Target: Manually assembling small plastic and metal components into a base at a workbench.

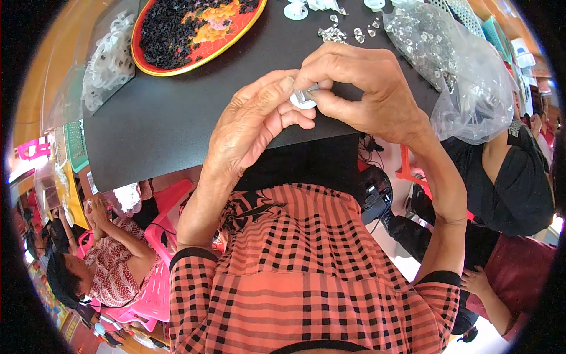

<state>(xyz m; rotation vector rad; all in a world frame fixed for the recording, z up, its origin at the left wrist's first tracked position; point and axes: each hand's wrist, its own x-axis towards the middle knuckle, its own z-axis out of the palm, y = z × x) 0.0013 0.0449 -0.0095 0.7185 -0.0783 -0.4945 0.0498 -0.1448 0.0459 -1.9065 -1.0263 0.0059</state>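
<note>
Above the near edge of the dark table, my left hand [250,121] pinches a small round white plastic piece [303,101] between thumb and fingers. From the right, my right hand [368,88] reaches over with thumb and forefinger closed at the same piece. A small greyish, clear part shows in the middle of the white piece. Whether my right fingers grip that part or the rim is hidden by the fingertips. Beyond my right hand lie loose clear, gem-like bits [333,35] and white round pieces [296,10].
A red-and-yellow round tray [162,73] of black bits stands far left, beside a clear bag of white ring-like pieces [109,68]. At right, a plastic bag [471,112] of clear bits overhangs the table [171,127]. People sit left, on a pink chair [156,295], and right.
</note>
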